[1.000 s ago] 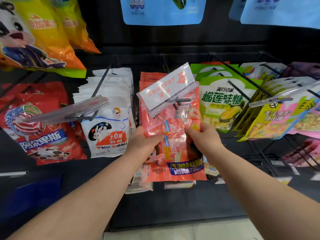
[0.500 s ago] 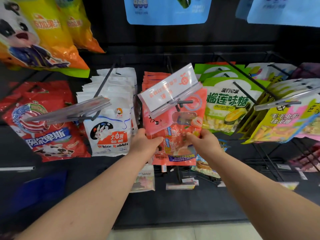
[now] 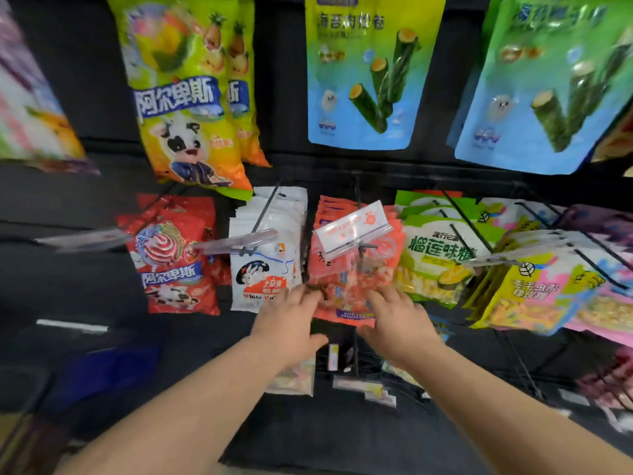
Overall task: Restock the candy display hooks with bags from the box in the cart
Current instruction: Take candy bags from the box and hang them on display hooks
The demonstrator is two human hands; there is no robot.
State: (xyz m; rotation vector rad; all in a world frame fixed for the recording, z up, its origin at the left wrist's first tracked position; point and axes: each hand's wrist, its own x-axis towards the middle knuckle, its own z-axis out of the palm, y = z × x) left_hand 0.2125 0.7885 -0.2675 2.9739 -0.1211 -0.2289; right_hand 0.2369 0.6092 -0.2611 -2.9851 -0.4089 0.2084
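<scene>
An orange-red candy bag (image 3: 346,286) hangs at the front of a stack of the same bags on the middle display hook (image 3: 368,246), under a clear price-tag flap (image 3: 352,228). My left hand (image 3: 287,318) lies against the bag's lower left corner with fingers spread and the thumb free below the bag's edge. At the lower right corner my right hand (image 3: 399,323) rests the same way, fingers laid on the bag's front. Motion blur smears both hands. The box and the cart are out of view.
White rabbit candy bags (image 3: 265,269) hang on the left neighbour hook, green durian candy bags (image 3: 435,262) on the right one. Red lollipop bags (image 3: 171,255) hang further left, yellow-pink bags (image 3: 541,293) further right. Large snack bags (image 3: 363,70) hang above. More hooks with small packets stick out below.
The bag has gone back along the hook against the stack. My fingers have loosened from pinching its sides to lying flat on it. The camera has tilted upward.
</scene>
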